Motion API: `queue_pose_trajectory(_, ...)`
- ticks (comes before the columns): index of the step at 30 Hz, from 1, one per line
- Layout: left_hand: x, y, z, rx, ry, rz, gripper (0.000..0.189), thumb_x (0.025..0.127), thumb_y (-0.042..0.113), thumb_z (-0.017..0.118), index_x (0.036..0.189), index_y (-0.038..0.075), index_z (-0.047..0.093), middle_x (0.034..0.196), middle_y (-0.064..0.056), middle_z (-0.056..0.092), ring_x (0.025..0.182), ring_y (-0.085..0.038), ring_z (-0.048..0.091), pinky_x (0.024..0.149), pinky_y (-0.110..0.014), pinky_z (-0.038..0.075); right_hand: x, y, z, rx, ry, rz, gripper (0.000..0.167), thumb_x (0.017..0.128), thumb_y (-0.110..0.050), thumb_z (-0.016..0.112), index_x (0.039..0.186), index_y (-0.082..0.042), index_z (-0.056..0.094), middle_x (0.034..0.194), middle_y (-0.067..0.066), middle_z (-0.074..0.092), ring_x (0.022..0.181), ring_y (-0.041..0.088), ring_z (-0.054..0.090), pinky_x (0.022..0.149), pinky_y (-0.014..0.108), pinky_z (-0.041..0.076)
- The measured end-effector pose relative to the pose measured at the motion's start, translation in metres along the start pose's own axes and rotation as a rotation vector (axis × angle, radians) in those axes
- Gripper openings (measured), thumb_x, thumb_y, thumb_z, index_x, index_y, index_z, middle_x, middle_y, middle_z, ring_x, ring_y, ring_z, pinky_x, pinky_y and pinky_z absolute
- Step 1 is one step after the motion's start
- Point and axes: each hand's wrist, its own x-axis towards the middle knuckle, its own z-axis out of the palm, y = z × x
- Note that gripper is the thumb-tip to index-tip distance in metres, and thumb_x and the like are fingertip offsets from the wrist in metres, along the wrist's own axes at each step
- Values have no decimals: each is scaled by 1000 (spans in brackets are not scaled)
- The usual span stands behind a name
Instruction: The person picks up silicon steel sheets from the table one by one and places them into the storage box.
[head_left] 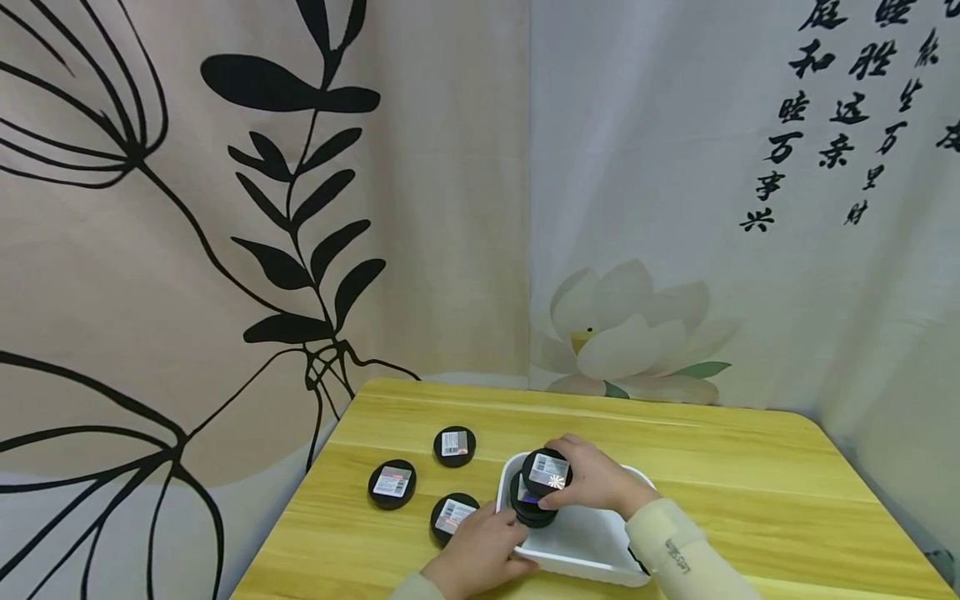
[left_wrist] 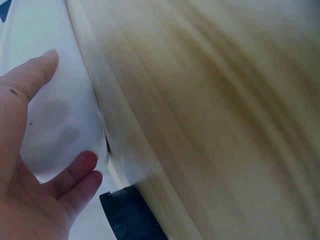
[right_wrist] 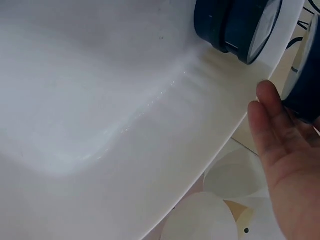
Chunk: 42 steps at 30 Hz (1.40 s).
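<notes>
My right hand (head_left: 592,479) grips a round black tub (head_left: 547,471) with a white barcode label, held over the left end of a white plastic bin (head_left: 585,533). Below it, more black tubs (right_wrist: 235,25) are stacked inside the bin against its wall. In the right wrist view the held tub (right_wrist: 305,75) is partly cut off by the frame edge. My left hand (head_left: 483,550) holds the bin's near left corner, its thumb (left_wrist: 40,72) by the white wall. Just beyond that hand lies another labelled tub (head_left: 453,517), partly covered by it.
Two more black tubs, one at the left (head_left: 392,484) and one farther back (head_left: 454,446), lie label up on the yellow wooden table (head_left: 750,467). A printed curtain (head_left: 450,208) hangs behind the table's back edge.
</notes>
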Motion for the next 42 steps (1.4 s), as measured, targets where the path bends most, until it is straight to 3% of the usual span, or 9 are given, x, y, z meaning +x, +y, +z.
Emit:
queue_pose_trajectory(14,-1,-2,0,5,0,7,36,88,64,65,80,28,62,79,15,55,75,-7,47,73,-24,43,9,-6,7,-44,-33,-25,90,66,-49,89,135,-2,56,117,2,62,102,16,60,91,44,53)
queue_pose_trajectory(25,0,0,-1,10,-2,11,36,88,65,64,80,29,61,81,15,55,74,-6,46,70,-22,41,14,-2,15,-63,-99,14,90,66,-52,89,136,-5,56,115,-1,60,102,15,59,91,43,53)
queue_pose_trajectory(42,0,0,0,26,4,4,36,88,66,63,84,30,64,82,14,56,73,-7,44,68,-22,39,13,0,21,-37,-104,29,90,68,-52,89,139,-9,54,120,0,60,104,16,60,91,45,53)
